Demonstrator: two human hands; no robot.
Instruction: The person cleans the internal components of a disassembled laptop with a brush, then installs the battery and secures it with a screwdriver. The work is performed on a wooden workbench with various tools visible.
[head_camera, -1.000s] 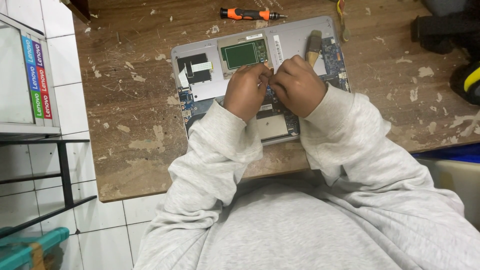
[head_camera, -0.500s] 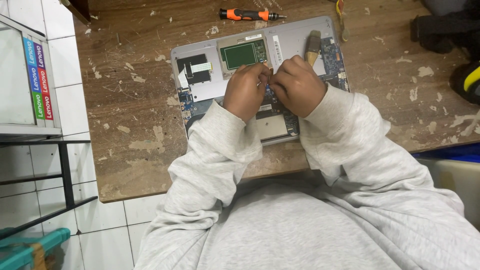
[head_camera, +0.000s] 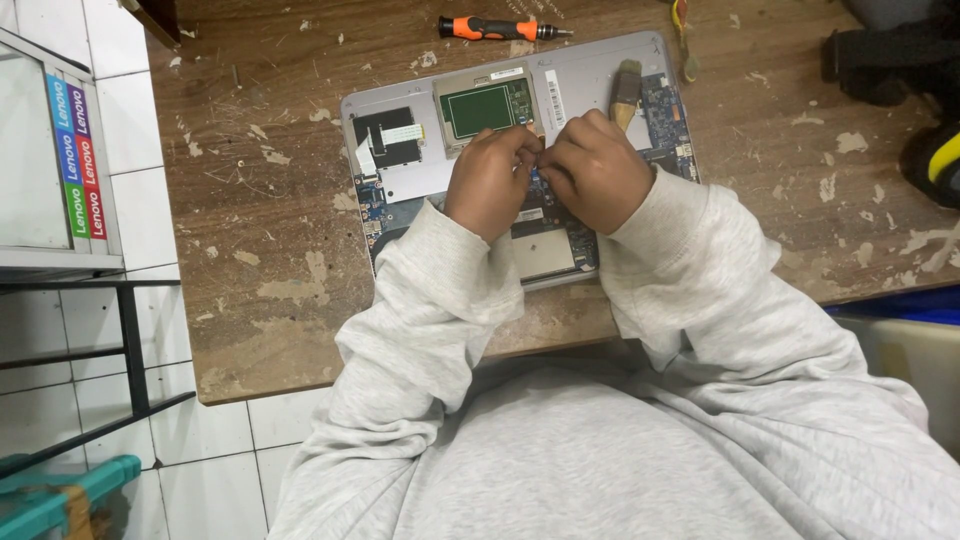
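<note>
An opened grey laptop (head_camera: 420, 180) lies bottom-up on a worn wooden table (head_camera: 260, 230), its circuit boards bare. My left hand (head_camera: 490, 180) and my right hand (head_camera: 598, 180) meet over the middle of the laptop, just below a green board (head_camera: 480, 108). Their fingertips are pinched together on a small part of the board. The fingers hide that part. Grey sleeves cover both arms. A small brush (head_camera: 625, 92) rests on the laptop right above my right hand.
An orange and black screwdriver (head_camera: 495, 28) lies beyond the laptop's far edge. A black object (head_camera: 880, 60) and a yellow and black one (head_camera: 940, 160) sit at the right. A glass cabinet (head_camera: 50, 150) stands to the left, with a teal box (head_camera: 60, 495) on the tiled floor.
</note>
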